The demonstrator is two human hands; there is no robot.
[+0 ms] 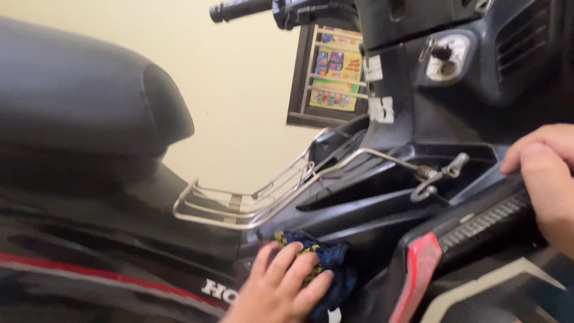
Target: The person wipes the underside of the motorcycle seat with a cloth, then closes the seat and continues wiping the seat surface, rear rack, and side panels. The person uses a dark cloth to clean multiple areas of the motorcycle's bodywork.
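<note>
My left hand [280, 287] lies at the bottom centre, fingers spread flat on a dark blue patterned cloth [332, 263]. It presses the cloth against the black side panel of a scooter [359, 224], just below the footwell. My right hand [547, 176] enters from the right edge. Its fingers curl over the upper edge of the scooter's black front cover [484, 218].
A wide black seat [78, 90] fills the upper left. A chrome wire rack [239, 203] and a metal hook [433, 179] sit in the footwell. A red reflector [421, 269], the ignition lock [445, 57], a handlebar grip [239, 9] and a framed colourful poster [335, 69] are in view.
</note>
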